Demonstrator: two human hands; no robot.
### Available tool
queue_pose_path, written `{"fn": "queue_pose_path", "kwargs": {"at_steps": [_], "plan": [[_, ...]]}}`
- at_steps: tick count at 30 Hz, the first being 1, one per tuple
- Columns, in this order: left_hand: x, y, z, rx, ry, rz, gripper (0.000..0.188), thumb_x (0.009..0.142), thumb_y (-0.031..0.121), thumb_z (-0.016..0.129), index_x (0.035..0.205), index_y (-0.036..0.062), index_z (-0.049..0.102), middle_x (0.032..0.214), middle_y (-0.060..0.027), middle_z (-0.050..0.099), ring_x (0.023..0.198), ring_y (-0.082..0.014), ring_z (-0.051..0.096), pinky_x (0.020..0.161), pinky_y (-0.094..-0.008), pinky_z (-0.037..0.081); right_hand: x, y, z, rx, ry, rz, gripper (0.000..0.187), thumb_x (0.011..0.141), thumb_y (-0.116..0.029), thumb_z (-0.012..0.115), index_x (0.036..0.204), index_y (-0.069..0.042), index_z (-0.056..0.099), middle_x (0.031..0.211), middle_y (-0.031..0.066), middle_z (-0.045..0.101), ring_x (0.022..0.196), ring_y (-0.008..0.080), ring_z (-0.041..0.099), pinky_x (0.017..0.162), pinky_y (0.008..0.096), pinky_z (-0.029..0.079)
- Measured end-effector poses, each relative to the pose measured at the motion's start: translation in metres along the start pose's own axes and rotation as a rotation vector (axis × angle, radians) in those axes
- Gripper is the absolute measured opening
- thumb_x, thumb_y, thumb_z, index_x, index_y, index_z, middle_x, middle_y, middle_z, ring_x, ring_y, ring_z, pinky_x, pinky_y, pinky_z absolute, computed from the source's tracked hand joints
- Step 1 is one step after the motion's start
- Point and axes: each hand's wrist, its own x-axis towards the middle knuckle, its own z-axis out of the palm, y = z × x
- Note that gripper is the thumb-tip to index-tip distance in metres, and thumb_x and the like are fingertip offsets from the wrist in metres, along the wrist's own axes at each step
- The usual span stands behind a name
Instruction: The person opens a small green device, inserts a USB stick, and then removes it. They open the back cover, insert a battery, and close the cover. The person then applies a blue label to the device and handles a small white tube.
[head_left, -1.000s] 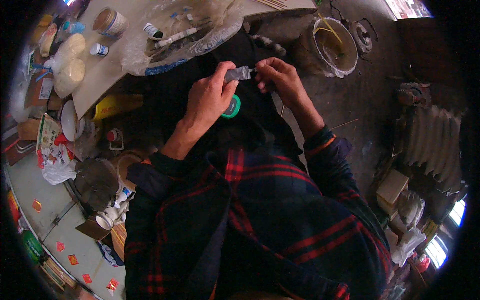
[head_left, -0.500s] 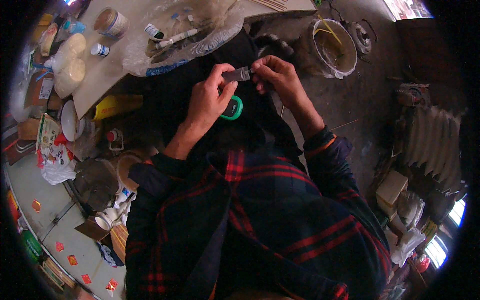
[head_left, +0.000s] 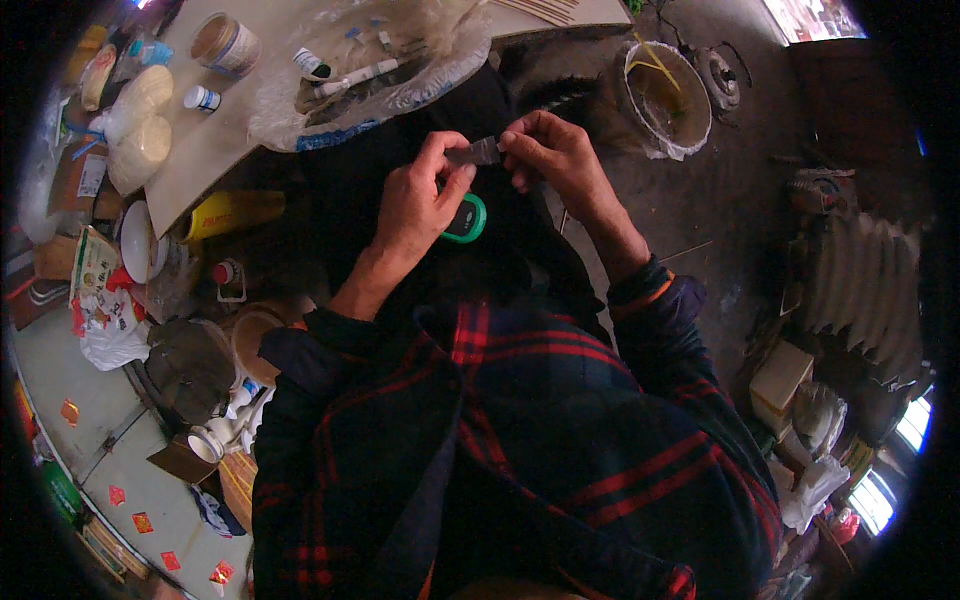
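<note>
The tube (head_left: 482,152) sat upper centre, clamped in the left grip (head_left: 459,162); the right grip (head_left: 512,152) pinched its end. It looked light and soft, best held gently mid-body.

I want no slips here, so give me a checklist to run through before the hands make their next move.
1. Left hand holds the gray tube: ok, gripped between thumb and fingers.
2. Right hand is at the tube's right end: ok, thumb and index finger are there.
3. Tube's tip capped or open: cannot tell, the right fingers hide it.
4. Nothing close under the hands: not ok, a green-rimmed object shows just below the left hand.
5. Small white bottle out of the hands' way: ok, on the tabletop, apart from both.
</note>
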Motion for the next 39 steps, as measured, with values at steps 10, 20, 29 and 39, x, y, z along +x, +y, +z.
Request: {"fn": "queue_pose_path", "kwargs": {"at_steps": [10, 20, 29, 39], "plan": [[-0.0028, -0.0006, 0.0034, -0.171, 0.025, -0.02, 0.023, 0.089, 0.013, 0.062, 0.109, 0.006, 0.052, 0.074, -0.0085, 0.066, 0.067, -0.0153, 0.066, 0.059, -0.0282, 0.05, -0.0012, -0.001, 0.0031, 0.177, -0.022, 0.055, 0.02, 0.09, -0.021, 0.064, 0.095, -0.005, 0.054, 0.076, 0.0047, 0.061, 0.056, 0.0103, 0.058, 0.05, 0.0228, 0.049], [-0.0032, -0.002, 0.0056, -0.091, 0.035, 0.021, 0.021, 0.089, 0.013, 0.061, 0.107, 0.0061, 0.052, 0.072, -0.0084, 0.065, 0.065, -0.0163, 0.065, 0.058, -0.0286, 0.049, -0.0024, -0.0059, 0.0017, -0.052, -0.07, -0.033, 0.019, 0.09, -0.02, 0.064, 0.094, -0.003, 0.057, 0.077, 0.0035, 0.061, 0.058, 0.0096, 0.058, 0.051, 0.0216, 0.048], [-0.0038, 0.0016, 0.0055, -0.122, 0.041, -0.004, 0.023, 0.089, 0.012, 0.061, 0.108, 0.0053, 0.051, 0.074, -0.0093, 0.066, 0.068, -0.0166, 0.067, 0.059, -0.0287, 0.05, -0.002, -0.0023, -0.0021, 0.123, -0.107, 0.036, 0.022, 0.092, -0.024, 0.061, 0.102, -0.003, 0.059, 0.088, 0.0046, 0.062, 0.069, 0.0114, 0.062, 0.061, 0.0251, 0.053], [-0.0036, 0.0004, 0.0074, -0.201, 0.058, 0.015, 0.021, 0.09, 0.01, 0.06, 0.109, 0.0037, 0.051, 0.078, -0.01, 0.067, 0.071, -0.0166, 0.068, 0.062, -0.0279, 0.052, -0.0033, -0.0031, 0.0023, 0.346, -0.187, 0.152, 0.029, 0.095, -0.024, 0.057, 0.115, -0.003, 0.056, 0.093, 0.0049, 0.062, 0.077, 0.0134, 0.063, 0.068, 0.0283, 0.055]]}}
